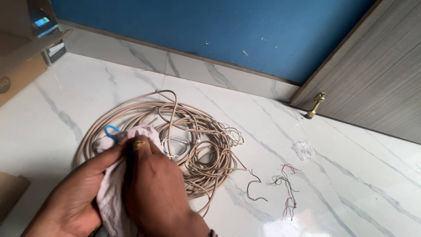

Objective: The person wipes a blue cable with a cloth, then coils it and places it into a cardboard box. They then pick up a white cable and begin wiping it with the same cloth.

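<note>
Both hands close around a pale pink cloth (115, 193) at the floor's near edge: the left hand (74, 197) cups it from below while the right hand (155, 188) curls its fingers (140, 147) over the top, likely wiping a blue wire (110, 130) poking out beside the beige cable coil (175, 140). The cloth's lower part and both wrists are cut off, and how far the wire runs inside is hidden.

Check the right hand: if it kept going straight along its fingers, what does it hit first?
Likely the blue wire loop just past the right hand and pink cloth, then the beige cable coil. Depth is unclear.
</note>
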